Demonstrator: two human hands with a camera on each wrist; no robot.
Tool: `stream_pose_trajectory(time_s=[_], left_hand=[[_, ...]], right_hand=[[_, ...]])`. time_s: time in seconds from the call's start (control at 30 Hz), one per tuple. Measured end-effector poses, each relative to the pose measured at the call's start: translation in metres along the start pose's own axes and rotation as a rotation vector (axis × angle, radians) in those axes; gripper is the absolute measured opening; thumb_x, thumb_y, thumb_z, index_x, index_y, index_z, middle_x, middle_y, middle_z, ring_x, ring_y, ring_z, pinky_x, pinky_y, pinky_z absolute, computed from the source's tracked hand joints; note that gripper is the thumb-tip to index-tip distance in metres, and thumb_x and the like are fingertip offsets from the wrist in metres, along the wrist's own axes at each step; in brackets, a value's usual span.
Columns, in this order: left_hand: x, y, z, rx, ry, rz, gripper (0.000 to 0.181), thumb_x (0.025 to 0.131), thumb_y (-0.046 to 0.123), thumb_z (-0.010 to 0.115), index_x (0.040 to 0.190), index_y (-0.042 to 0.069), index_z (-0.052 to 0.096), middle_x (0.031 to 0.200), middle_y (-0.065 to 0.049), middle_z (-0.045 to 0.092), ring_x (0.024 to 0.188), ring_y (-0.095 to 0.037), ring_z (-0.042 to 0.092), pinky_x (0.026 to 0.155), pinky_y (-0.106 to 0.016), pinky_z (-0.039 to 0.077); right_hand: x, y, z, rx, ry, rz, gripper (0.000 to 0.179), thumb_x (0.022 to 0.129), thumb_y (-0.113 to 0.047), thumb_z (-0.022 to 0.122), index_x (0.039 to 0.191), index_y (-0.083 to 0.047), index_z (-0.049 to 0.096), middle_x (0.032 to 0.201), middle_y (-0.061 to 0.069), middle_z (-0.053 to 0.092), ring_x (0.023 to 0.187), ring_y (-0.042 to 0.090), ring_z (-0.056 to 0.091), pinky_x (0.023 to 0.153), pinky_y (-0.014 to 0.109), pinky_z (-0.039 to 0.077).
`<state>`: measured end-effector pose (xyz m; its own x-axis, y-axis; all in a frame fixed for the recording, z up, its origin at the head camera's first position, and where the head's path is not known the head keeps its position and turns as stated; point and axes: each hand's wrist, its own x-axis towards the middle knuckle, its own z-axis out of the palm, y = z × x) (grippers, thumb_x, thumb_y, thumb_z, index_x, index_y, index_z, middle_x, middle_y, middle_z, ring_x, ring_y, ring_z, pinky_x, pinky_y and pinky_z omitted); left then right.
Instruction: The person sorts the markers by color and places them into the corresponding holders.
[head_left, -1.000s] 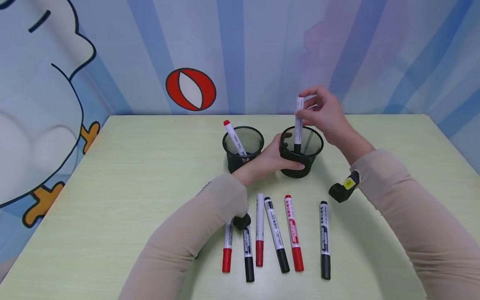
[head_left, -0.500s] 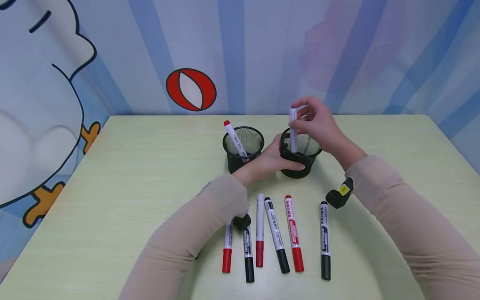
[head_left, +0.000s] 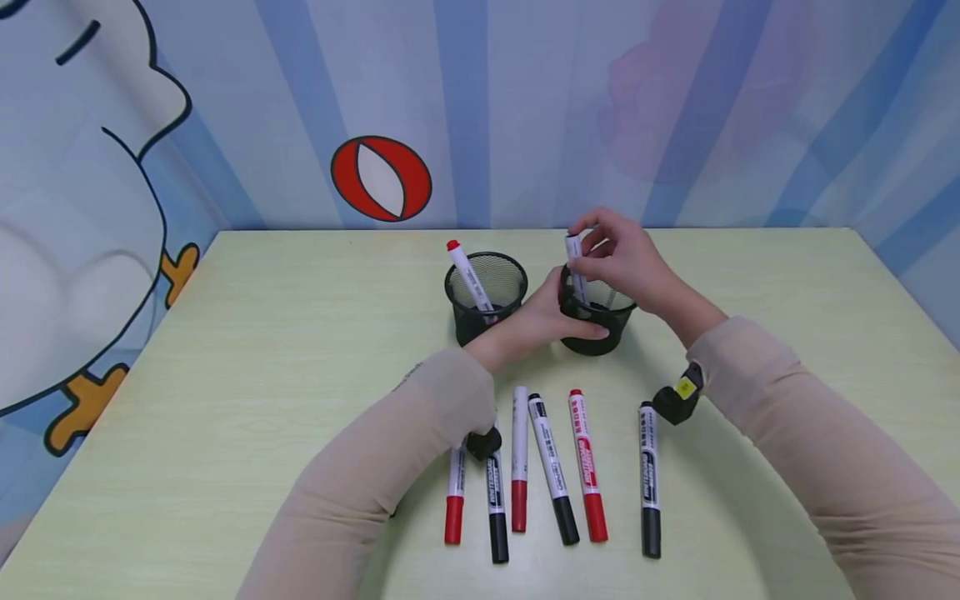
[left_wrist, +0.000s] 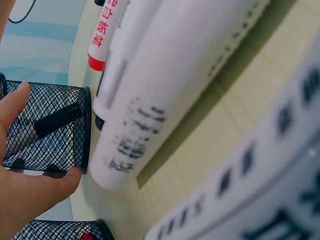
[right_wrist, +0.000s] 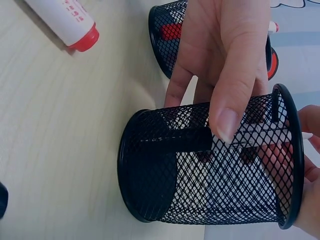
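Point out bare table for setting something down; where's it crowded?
Bare: table left of the left cup and left sleeve; narrower strip between rightmost red-ended marker and rightmost black-ended marker. Crowded: front centre, five markers beside the left sleeve; right cup, left hand and right hand at it.

Gap between the two rightmost markers (head_left: 588, 467) (head_left: 650, 483), hands (head_left: 543, 317) (head_left: 626, 258) crowding right cup (head_left: 618, 321)'s mouth

Left hand (head_left: 534, 323) grips mesh cup (head_left: 609, 323); right hand (head_left: 628, 260) pinches marker (head_left: 573, 247).
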<state>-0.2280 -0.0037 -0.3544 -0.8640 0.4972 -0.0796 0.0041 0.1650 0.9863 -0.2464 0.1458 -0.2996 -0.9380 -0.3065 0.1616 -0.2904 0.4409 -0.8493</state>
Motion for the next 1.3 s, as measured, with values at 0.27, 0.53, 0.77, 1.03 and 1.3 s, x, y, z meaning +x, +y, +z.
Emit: stream_pose_trajectory(time_s=[0.27,0.53,0.77,1.03,1.3], left_hand=[[0.0,0.0,0.0,0.0,0.002,0.005,0.094,0.078,0.009,0.074,0.148,0.013,0.01,0.149,-0.001,0.021,0.133,-0.011,0.024,0.108,-0.032,0.025],[0.001,0.0,0.0,-0.011,0.009,0.005,0.094,0.078,0.007,0.074,0.148,0.013,0.011,0.147,-0.002,0.024,0.13,-0.013,0.029,0.106,-0.032,0.029],[0.001,0.0,0.001,-0.01,0.016,0.01,0.091,0.077,0.007,0.075,0.146,0.011,0.015,0.143,-0.004,0.03,0.128,-0.017,0.034,0.103,-0.03,0.032],[0.0,0.0,0.001,-0.006,0.023,-0.013,0.093,0.077,0.009,0.076,0.146,0.011,0.013,0.143,-0.005,0.03,0.129,-0.018,0.033,0.104,-0.031,0.031],[0.001,0.001,0.001,-0.012,0.013,-0.003,0.09,0.077,0.008,0.075,0.145,0.009,0.016,0.141,-0.007,0.031,0.13,-0.02,0.032,0.104,-0.033,0.03]], right_hand=[[-0.001,-0.001,-0.001,-0.032,-0.006,-0.005,0.032,0.086,-0.002,0.062,0.117,-0.003,0.052,0.094,0.014,0.053,0.08,0.023,0.057,0.066,0.025,0.053],[-0.001,-0.002,-0.006,-0.072,0.021,0.007,0.034,0.087,-0.008,0.062,0.119,-0.004,0.052,0.097,0.013,0.054,0.085,0.025,0.057,0.069,0.031,0.054],[-0.002,-0.003,-0.011,-0.054,0.034,0.03,0.033,0.088,-0.009,0.062,0.119,-0.003,0.052,0.098,0.014,0.054,0.086,0.024,0.057,0.07,0.032,0.054],[-0.003,-0.005,-0.018,-0.047,0.047,0.036,0.034,0.088,-0.009,0.062,0.12,-0.004,0.051,0.099,0.013,0.054,0.085,0.02,0.057,0.07,0.031,0.054],[-0.009,-0.008,-0.028,-0.031,0.069,0.039,0.035,0.088,-0.01,0.063,0.12,-0.004,0.052,0.1,0.011,0.053,0.083,0.016,0.057,0.069,0.03,0.054]])
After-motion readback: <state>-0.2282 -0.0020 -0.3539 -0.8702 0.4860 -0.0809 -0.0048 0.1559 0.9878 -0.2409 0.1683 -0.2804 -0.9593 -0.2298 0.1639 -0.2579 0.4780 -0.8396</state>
